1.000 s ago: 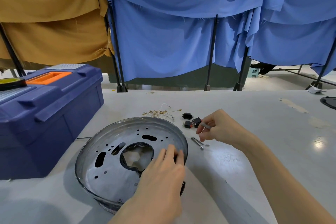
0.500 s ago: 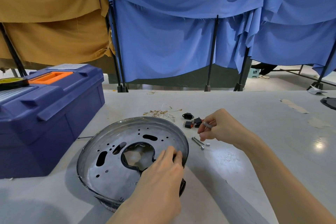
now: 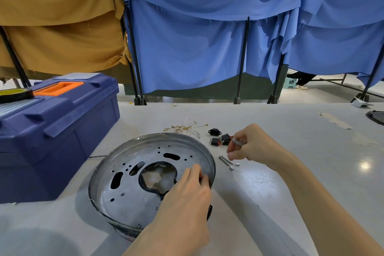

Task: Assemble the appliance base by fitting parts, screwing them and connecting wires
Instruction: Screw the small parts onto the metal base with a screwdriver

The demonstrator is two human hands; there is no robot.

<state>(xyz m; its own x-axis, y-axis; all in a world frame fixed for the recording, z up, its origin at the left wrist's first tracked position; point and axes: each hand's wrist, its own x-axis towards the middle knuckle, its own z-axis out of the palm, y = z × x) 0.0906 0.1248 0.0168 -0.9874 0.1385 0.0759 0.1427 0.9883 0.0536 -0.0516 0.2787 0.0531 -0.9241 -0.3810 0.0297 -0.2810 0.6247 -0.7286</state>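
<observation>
Hardly anything has shifted over the last second – the right hand (image 3: 251, 145) sits a touch higher, and both hands keep their places.

From the head camera, one round metal base (image 3: 128, 203) lies low in the middle of the frame on the grey table (image 3: 291, 183), tipped a little. The left hand (image 3: 187, 203) comes up from the bottom edge and lies over the base's right rim, fingers bent over it with their tips inside, just beside the big central opening; the thumb is hidden.

Right of the base, apart from it, the right hand hangs above the table, its thumb and forefinger pinching one small silver piece (image 3: 236, 141), the other fingers curled in. Just beneath it lie two long screws (image 3: 225, 161) side by side and one tiny silver sleeve (image 3: 237, 164).

Beyond them, toward mid-frame, I count what look like two black-and-red switches (image 3: 221, 141), one black socket (image 3: 214, 131) and one loose tangle of wires (image 3: 182, 129).

At the left stands one blue toolbox (image 3: 56, 131) – a tape roll (image 3: 14, 94) on its lid.
</observation>
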